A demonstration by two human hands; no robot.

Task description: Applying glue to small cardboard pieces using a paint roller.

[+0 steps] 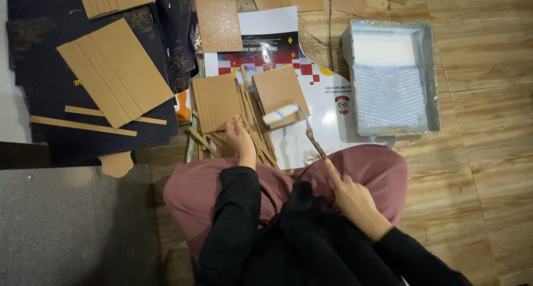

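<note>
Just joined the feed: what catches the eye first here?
A small paint roller in the right hand rests on a brown card panel at centre. The left hand presses on a heap of card strips beside it. A grey tray of white glue sits on the floor at right.

A home craft corner is suggested: cardboard pieces (119, 69) are spread left of a paint tray (430, 69) on the wooden floor (488, 153).

left hand (240, 137) reaching forward, right hand (351, 194) closed in grip
</note>
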